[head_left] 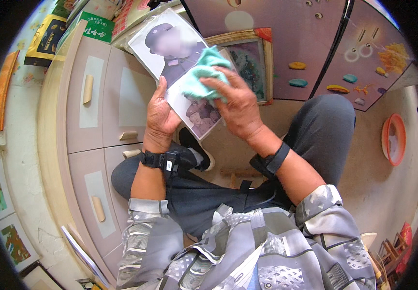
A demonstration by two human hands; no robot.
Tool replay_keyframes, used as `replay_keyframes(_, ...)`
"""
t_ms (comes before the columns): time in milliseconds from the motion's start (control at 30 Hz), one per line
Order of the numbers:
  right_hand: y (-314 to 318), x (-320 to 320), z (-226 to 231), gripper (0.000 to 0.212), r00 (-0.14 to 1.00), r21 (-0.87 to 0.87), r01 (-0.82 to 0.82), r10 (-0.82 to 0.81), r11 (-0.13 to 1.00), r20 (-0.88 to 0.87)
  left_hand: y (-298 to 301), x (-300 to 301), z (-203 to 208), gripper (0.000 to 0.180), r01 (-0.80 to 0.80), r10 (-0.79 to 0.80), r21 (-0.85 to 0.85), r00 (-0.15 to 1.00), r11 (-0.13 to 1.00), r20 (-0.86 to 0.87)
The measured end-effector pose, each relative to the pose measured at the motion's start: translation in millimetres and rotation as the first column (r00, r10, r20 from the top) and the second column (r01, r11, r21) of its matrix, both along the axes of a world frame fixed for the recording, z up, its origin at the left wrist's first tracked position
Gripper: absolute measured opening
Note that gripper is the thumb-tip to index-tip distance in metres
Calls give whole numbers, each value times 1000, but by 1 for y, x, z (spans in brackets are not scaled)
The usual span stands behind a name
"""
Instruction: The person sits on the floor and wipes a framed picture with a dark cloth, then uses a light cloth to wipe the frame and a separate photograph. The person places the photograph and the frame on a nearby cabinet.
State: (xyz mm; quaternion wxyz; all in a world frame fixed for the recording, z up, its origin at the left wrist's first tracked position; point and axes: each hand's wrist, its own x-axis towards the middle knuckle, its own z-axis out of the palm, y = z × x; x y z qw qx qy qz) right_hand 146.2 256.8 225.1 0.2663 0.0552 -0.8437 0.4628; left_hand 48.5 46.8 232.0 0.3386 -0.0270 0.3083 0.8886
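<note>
Tilted in front of me is a flat panel of black-and-white photographs [172, 75]. A uniformed figure in a cap fills its upper part, and a smaller group picture shows lower down. My left hand [161, 115] grips the panel by its lower left edge, thumb up along the side. My right hand [240, 104] is closed on a crumpled mint-green cloth [200, 77]. The cloth presses on the panel's face and covers part of its middle. Some of the right fingers are blurred.
Behind the panel, a gold-framed picture [268, 67] leans against purple doors [276, 29] with shell decorations. Beige drawers [93, 137] stand on my left. An orange-red basin [396, 140] is at the right. My bent knees lie below the hands.
</note>
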Motion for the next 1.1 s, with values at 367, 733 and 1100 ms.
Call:
replay_keyframes(367, 62, -5, -100, 40, 872, -213, 264, -138, 941, 469, -14, 0, 13, 64, -27, 24, -41, 997, 999, -73)
replay_keyframes(733, 107, -20, -40, 30, 979, -847, 194, -156, 496, 132, -27, -8, 12, 61, -70, 66, -49, 995, 996, -68)
replay_keyframes(1100, 109, -32, -14, 28, 981, -878, 176, -7, 446, 193, -27, -14, 21, 58, 140, -140, 154, 990, 978, -9)
